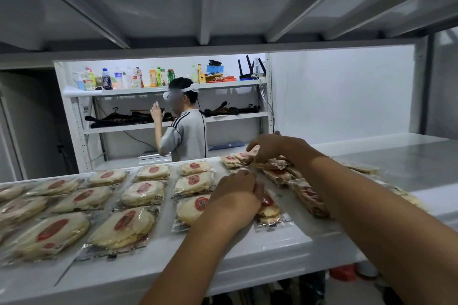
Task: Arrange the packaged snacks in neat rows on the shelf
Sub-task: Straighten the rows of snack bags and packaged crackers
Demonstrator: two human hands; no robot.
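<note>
The shelf held neat rows on the left and a loose pile stretching away on the right, under the right forearm. The right hand, nearer the pile, pinched a far pack at its back end. The left hand curled over a near pack lying front to back. Both hands' fingertips were hidden

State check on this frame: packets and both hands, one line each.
rowed packets: flat, label up, in neat columns on the left
loose pile: overlapping, unsorted, under the right arm
far packet: edge pinched by right hand
front packet: flat, partly covered by left hand
left hand: fingers curled down, grip hidden
</note>
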